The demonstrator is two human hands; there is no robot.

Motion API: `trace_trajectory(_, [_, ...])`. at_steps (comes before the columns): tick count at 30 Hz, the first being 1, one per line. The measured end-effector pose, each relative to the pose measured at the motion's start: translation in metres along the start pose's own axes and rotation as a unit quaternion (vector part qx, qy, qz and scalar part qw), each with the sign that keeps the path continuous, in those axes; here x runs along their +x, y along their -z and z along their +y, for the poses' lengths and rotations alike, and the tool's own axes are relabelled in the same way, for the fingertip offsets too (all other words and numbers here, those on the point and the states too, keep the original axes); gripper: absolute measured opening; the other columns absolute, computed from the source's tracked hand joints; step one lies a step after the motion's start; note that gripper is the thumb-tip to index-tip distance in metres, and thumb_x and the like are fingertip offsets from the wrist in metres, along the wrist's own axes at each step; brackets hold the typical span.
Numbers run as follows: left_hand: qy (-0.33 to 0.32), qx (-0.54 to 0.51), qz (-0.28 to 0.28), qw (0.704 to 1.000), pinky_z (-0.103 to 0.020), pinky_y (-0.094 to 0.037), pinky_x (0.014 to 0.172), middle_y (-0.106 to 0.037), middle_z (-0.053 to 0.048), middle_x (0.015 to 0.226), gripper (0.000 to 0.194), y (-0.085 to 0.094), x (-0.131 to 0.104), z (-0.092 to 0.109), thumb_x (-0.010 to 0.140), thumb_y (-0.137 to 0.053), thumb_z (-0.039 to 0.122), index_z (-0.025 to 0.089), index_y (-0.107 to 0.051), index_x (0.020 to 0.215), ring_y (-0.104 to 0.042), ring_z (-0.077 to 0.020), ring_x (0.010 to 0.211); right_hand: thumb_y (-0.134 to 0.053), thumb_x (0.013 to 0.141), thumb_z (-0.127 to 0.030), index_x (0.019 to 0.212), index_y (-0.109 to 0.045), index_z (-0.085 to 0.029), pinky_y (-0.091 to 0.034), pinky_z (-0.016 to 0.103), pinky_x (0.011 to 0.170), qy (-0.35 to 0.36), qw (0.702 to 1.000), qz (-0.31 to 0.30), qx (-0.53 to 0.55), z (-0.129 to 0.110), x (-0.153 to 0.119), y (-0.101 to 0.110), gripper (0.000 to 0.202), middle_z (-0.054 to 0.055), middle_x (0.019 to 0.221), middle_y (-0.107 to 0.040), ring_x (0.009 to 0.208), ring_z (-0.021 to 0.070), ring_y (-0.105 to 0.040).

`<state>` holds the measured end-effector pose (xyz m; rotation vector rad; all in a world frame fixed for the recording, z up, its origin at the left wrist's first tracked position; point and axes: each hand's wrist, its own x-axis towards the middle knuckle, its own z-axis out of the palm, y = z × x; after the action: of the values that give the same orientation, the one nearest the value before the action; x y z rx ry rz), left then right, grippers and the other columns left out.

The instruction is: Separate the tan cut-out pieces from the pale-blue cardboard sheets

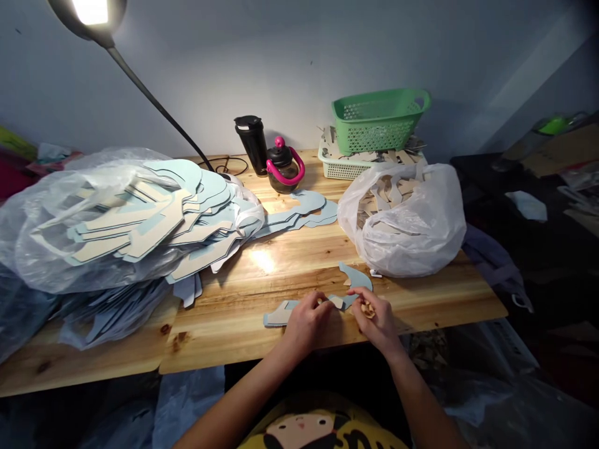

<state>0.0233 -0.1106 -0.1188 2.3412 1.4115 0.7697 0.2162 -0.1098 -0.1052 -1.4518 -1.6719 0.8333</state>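
Note:
Near the table's front edge lies a light-blue cut piece (359, 278) with a curved end and a straight part (279, 313) faced in cream. My left hand (309, 318) rests over its middle, fingers bent and pressed together on it. To the right, my right hand (374, 317) is closed, with small tan scraps (367, 310) in its curled fingers. Its index finger reaches toward the blue piece's curved part. A small cream bit (336, 302) shows between the two hands.
A plastic bag (42, 249) heaped with cream and blue pieces (154, 218) fills the left. Behind stand a black tumbler (253, 146), a pink-handled bottle (283, 168) and a green basket (379, 121). A white bag of scraps (412, 231) sits right; a lamp (154, 100) arches over.

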Motion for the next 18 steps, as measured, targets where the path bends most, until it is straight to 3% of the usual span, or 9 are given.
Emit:
trace_trajectory(3, [-0.018,0.024,-0.02,0.999,-0.026,-0.048,0.073,-0.06,-0.006,0.103,0.022,0.004,0.001,0.001,0.094,-0.046,0.015,0.019,-0.067,0.102,-0.056,-0.0145,0.083,-0.048,0.094,-0.025,0.106,-0.07,-0.02,-0.043,0.021,0.07,0.079,0.989,-0.045,-0.113,-0.002,-0.006,-0.004,0.027,0.004,0.086,-0.067,0.076,0.0122,-0.062])
trace_trajectory(7, [-0.048,0.061,-0.029,0.997,-0.037,-0.049,0.09,-0.06,-0.01,0.113,0.025,0.017,-0.005,0.004,0.092,-0.053,0.019,0.017,-0.061,0.116,-0.054,-0.0215,0.102,-0.048,0.096,-0.028,0.088,-0.074,-0.021,-0.037,0.023,0.063,0.092,0.962,-0.039,-0.255,0.003,-0.01,-0.005,0.028,0.004,0.076,-0.066,0.07,0.0134,-0.061])
trace_trajectory(10, [-0.06,0.103,-0.001,0.993,-0.046,-0.045,0.098,-0.058,-0.013,0.124,0.031,0.024,-0.015,0.001,0.091,-0.056,0.022,0.014,-0.055,0.121,-0.051,-0.0268,0.115,-0.051,0.095,-0.029,0.1,-0.072,-0.02,-0.041,0.023,0.068,0.09,0.965,-0.019,-0.247,0.007,-0.009,-0.002,0.023,0.006,0.092,-0.069,0.08,0.0147,-0.064])
trace_trajectory(13, [-0.067,0.097,0.005,0.993,-0.042,-0.047,0.096,-0.058,-0.012,0.124,0.027,0.024,-0.023,-0.002,0.094,-0.052,0.022,0.013,-0.054,0.12,-0.052,-0.0238,0.113,-0.056,0.092,-0.031,0.117,-0.066,-0.022,-0.045,0.023,0.073,0.088,0.97,-0.035,-0.223,0.007,-0.007,-0.004,0.029,0.005,0.106,-0.069,0.09,0.0166,-0.066])
trace_trajectory(18, [-0.037,0.093,-0.01,0.995,-0.039,-0.049,0.085,-0.061,-0.011,0.114,0.018,0.021,-0.024,-0.004,0.093,-0.052,0.022,0.013,-0.056,0.109,-0.056,-0.0232,0.098,-0.048,0.093,-0.023,0.111,-0.068,-0.024,-0.045,0.023,0.069,0.076,0.966,-0.038,-0.244,0.004,0.0,-0.011,0.027,0.004,0.103,-0.07,0.086,0.017,-0.067])
